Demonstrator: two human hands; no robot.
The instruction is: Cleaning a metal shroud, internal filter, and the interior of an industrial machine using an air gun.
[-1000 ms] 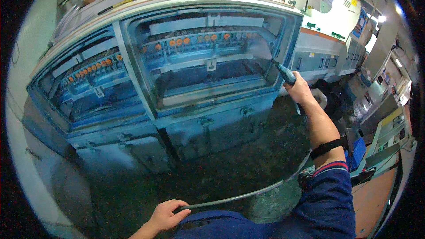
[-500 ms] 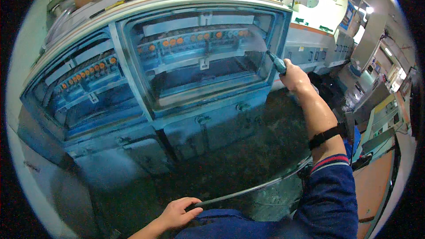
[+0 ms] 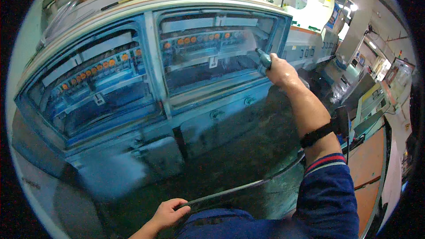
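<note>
My right hand (image 3: 281, 71) is closed around a dark green spray nozzle (image 3: 264, 58), with the arm stretched out. A misty jet of water (image 3: 249, 40) leaves its tip toward the right-hand opening of a large blue machine (image 3: 155, 62). Inside that opening runs a row of orange and pale wheels (image 3: 187, 40); spray blurs its right end. Low in the view, my left hand (image 3: 167, 213) grips a dark hose (image 3: 234, 190), which curves right and passes behind my right arm. Where hose and nozzle join is hidden.
The machine's left opening holds another row of orange wheels (image 3: 90, 73). A long-handled tool (image 3: 124, 1) lies on the ledge above. Valves (image 3: 217, 114) stick out below the frame. The dark floor (image 3: 230, 150) looks wet. Cabinets (image 3: 369, 168) stand at the right.
My view has shifted, so the machine sits further right and more of its left opening shows. The nozzle and right hand have moved left relative to the right opening, still spraying.
</note>
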